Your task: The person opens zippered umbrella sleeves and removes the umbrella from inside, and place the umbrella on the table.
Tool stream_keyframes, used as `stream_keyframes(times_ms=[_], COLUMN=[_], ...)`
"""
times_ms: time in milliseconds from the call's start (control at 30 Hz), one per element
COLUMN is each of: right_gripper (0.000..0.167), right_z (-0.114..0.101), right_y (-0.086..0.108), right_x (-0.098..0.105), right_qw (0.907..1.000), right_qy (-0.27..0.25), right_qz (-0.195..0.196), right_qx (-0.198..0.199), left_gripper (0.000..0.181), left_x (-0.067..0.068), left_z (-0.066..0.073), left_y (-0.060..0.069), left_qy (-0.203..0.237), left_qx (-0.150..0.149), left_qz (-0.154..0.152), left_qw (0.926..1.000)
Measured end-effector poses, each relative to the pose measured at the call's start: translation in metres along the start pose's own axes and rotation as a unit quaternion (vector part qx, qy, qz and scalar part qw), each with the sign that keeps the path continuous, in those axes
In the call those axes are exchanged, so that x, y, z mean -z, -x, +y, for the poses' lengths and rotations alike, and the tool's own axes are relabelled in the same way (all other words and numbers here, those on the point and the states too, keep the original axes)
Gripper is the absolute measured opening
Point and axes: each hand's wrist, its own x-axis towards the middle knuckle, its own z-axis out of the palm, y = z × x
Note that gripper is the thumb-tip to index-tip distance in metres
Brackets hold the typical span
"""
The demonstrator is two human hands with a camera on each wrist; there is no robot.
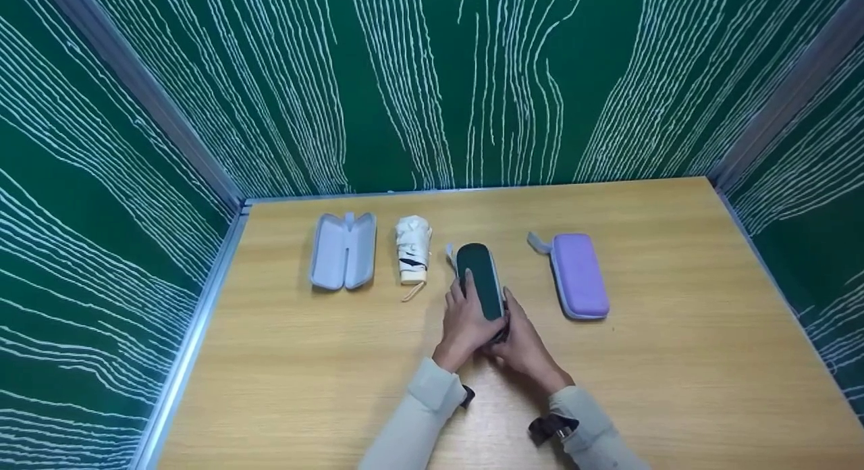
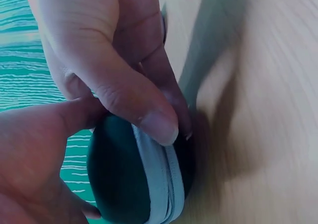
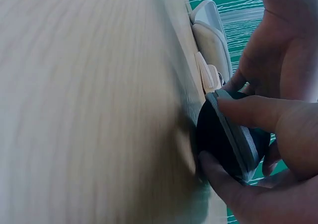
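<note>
A dark green zip-up glasses case (image 1: 478,277) with a pale grey zipper band lies between both hands over the table. My left hand (image 1: 466,321) grips it from above and the left, with thumb and fingers spread across its top and side. At the near right end, my right hand (image 1: 525,345) pinches the case; in the right wrist view its thumb lies on the zipper band (image 3: 233,132) and a finger is beneath. Whether it holds a zipper pull is hidden. A grey strap loop (image 1: 450,254) sticks out at the case's far left.
Left of the hands lie a folded white umbrella (image 1: 413,244) with a cream handle and wrist cord, and an opened pale blue glasses case (image 1: 329,254). To the right is a closed purple case (image 1: 580,274) with a grey strap. Green, white-lined walls (image 1: 398,85) surround the wooden table (image 1: 304,382).
</note>
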Motion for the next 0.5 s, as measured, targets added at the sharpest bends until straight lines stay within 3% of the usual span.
stream_keyframes(times_ms=[267, 500], right_gripper=[0.098, 0.088], right_z=[-0.001, -0.0021], right_y=[-0.0007, -0.0037], right_x=[0.0053, 0.009], right_qw=[0.9979, 0.9928], right_qy=[-0.053, -0.102], right_qz=[-0.017, -0.024], right_qx=[-0.034, -0.057], left_gripper=[0.117, 0.118], left_x=[-0.0032, -0.004], left_z=[-0.0026, -0.0089], left_y=[0.0016, -0.0006], left_qy=[0.028, 0.068], left_qx=[0.005, 0.01], left_qz=[0.021, 0.01], left_qw=[0.9994, 0.9976])
